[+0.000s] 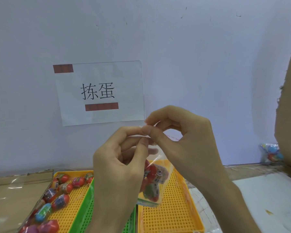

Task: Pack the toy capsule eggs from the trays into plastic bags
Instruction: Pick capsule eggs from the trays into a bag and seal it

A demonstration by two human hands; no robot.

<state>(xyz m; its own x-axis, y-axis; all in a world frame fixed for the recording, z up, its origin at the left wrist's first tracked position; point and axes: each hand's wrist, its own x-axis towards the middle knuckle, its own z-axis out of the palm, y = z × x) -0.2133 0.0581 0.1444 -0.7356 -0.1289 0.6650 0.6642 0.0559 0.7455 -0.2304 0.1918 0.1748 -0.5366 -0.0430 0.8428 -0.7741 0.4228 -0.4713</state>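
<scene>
The left hand and right hand meet fingertip to fingertip, each pinching the mouth of the filled plastic bag, which hangs straight down beneath them, while loose capsule eggs lie below the left hand's outer side.

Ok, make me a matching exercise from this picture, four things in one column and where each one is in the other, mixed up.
1 plastic bag
2 loose eggs
3 paper sign
4 cardboard

A on the wall
B in the left yellow tray
C pinched by the left hand and right hand
D at the far right edge

Pairs: 1-C, 2-B, 3-A, 4-D.
</scene>
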